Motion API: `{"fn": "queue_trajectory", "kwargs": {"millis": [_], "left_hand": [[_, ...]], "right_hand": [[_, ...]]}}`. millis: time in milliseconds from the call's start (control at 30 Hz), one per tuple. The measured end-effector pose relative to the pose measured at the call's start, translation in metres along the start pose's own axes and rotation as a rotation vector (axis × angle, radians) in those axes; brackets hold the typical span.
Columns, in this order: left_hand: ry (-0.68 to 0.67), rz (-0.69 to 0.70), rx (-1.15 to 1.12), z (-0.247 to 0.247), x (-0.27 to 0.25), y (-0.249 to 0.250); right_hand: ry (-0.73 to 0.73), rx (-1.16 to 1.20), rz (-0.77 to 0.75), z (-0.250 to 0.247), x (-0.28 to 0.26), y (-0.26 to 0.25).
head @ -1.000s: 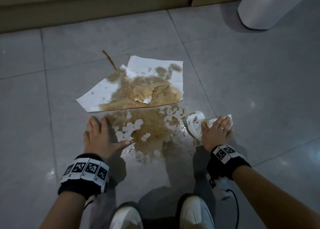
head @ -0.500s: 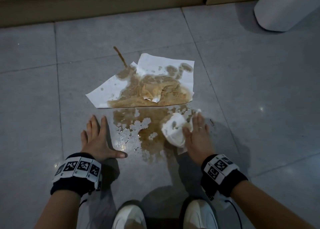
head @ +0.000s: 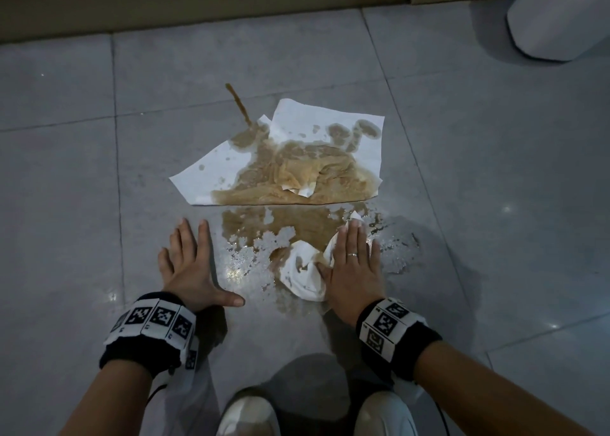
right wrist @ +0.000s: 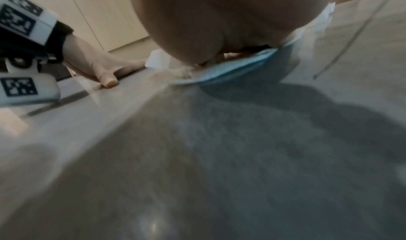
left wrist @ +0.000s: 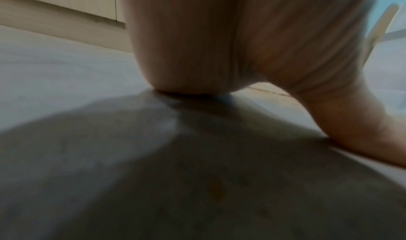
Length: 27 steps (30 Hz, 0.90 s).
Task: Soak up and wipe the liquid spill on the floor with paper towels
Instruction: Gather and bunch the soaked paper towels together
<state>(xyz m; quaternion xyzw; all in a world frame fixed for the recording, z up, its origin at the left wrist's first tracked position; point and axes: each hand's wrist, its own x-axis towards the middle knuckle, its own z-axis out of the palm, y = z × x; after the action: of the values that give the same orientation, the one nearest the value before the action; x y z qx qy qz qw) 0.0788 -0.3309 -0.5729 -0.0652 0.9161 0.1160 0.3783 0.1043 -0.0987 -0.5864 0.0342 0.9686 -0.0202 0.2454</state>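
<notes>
A brown liquid spill lies on the grey tiled floor. Flat paper towel sheets, soaked brown in the middle, cover its far part. My right hand presses flat, fingers straight, on a crumpled white paper towel at the spill's near right edge. In the right wrist view the towel sits squashed under my palm. My left hand rests flat on dry floor left of the spill, thumb spread out; its palm bears on the tile.
A thin brown streak runs beyond the sheets. A cabinet kickboard lines the far side, and a white bin stands at the far right. My two white shoes are close below the hands. A wet sheen spreads right of the towel.
My right hand slid the crumpled towel leftward from the spill's right edge into the puddle, then a little forward. The left hand stayed planted.
</notes>
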Motion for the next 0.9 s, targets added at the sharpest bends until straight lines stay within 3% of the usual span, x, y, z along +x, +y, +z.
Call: {"fn": "queue_trajectory", "kwargs": {"millis": [133,233,433,567,667,767,833,900], "left_hand": [[-0.002,0.01,-0.002,0.0,0.0,-0.001],[0.009,0.005,0.001,0.003,0.003,-0.002],[0.028,0.006,-0.028,0.005,0.003,-0.004],[0.04,0.012,-0.01,0.007,-0.003,0.0],[0.097,0.132,-0.002,0.013,-0.018,0.015],[0.288,0.397,0.1,0.025,-0.034,0.033],[0.276,0.487,0.166,0.033,-0.041,0.046],[0.233,0.547,0.186,0.041,-0.046,0.059]], "right_hand": [[-0.043,-0.016,-0.154,-0.008,0.0,-0.005],[0.007,-0.045,-0.301,-0.003,0.009,-0.016],[0.036,0.011,-0.271,0.009,0.012,-0.015],[0.152,0.025,-0.115,0.007,-0.004,-0.019],[0.082,-0.01,-0.085,0.013,-0.004,-0.017],[0.133,-0.048,-0.1,0.012,-0.002,-0.018],[0.041,-0.059,-0.107,0.014,0.0,-0.019],[0.079,-0.032,-0.072,0.011,0.001,-0.02]]}}
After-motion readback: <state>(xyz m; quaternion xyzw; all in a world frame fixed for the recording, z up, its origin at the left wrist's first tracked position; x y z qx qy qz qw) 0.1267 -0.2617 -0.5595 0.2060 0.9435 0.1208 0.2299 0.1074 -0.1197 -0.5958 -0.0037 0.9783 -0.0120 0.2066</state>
